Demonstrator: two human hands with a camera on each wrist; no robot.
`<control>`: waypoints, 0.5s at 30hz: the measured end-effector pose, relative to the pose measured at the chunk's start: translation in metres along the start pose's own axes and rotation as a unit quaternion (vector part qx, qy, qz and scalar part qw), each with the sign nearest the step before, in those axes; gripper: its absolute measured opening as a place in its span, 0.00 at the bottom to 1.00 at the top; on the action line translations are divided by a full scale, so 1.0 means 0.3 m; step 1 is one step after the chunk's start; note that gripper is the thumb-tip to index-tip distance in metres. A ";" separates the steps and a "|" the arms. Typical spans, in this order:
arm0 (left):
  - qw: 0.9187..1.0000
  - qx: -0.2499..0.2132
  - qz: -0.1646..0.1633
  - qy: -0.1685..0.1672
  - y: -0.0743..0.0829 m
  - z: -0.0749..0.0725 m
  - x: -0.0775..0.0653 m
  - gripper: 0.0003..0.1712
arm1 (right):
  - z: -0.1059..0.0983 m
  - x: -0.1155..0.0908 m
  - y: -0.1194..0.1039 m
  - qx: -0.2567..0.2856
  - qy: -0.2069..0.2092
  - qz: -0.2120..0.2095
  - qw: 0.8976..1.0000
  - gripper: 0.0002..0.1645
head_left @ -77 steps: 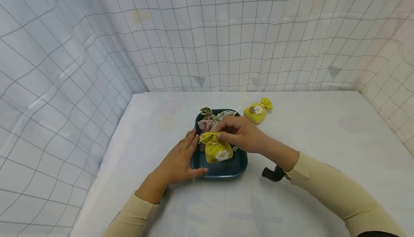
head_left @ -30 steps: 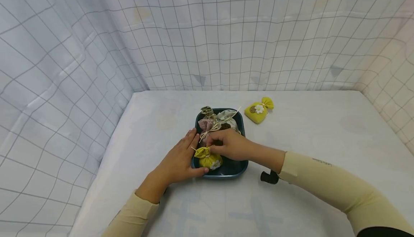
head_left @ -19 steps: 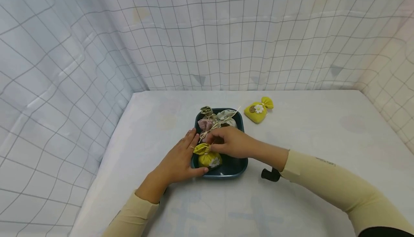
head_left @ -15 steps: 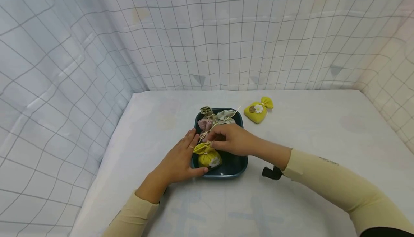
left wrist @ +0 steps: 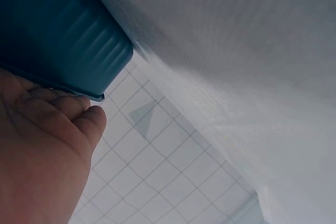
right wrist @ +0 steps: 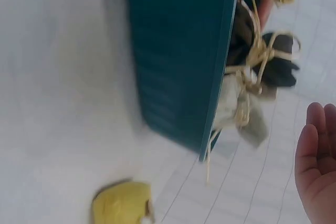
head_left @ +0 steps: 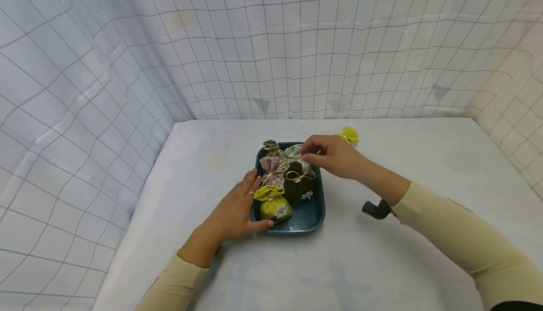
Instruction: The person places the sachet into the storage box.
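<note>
My left hand (head_left: 232,211) rests against the left rim of a dark teal tray (head_left: 308,219), fingers extended and thumb over the front corner. Inside, at front left, stands a yellow drawstring pouch (head_left: 270,208) with a white flower. Beside it are a dark brown pouch (head_left: 297,189), a pink pouch (head_left: 269,163) and a grey-white pouch (head_left: 292,150). My right hand (head_left: 337,155) hovers over the tray's right back side with nothing between its fingers. It partly hides a second yellow pouch (head_left: 350,135) lying on the table; the right wrist view shows that pouch's body (right wrist: 122,203).
An olive pouch (head_left: 270,147) sits at the tray's back left corner. A black wrist camera mount (head_left: 376,209) hangs under the right forearm. Grid-patterned white curtains (head_left: 271,56) surround the white table (head_left: 407,160) at the back and sides.
The right hand lowered the yellow pouch into the tray's front left, let go of it, and moved back and right toward the other yellow pouch. The left hand stays put.
</note>
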State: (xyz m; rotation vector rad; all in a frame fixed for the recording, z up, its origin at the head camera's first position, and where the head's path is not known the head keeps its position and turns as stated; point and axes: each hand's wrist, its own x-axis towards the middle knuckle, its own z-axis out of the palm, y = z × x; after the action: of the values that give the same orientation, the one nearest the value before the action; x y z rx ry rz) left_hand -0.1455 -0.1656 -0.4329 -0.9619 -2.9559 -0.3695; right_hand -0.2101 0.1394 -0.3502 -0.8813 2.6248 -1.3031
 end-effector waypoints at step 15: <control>1.000 0.003 -0.005 -0.003 0.008 0.000 0.006 0.65 | -0.177 -0.054 0.259 0.035 0.102 0.149 0.983 0.15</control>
State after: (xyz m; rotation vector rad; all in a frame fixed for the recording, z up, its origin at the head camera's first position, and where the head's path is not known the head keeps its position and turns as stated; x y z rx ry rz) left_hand -0.1456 -0.1627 -0.4323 -0.9502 -2.9662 -0.3576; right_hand -0.2488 0.2222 -0.3778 -0.3417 2.7020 -1.4583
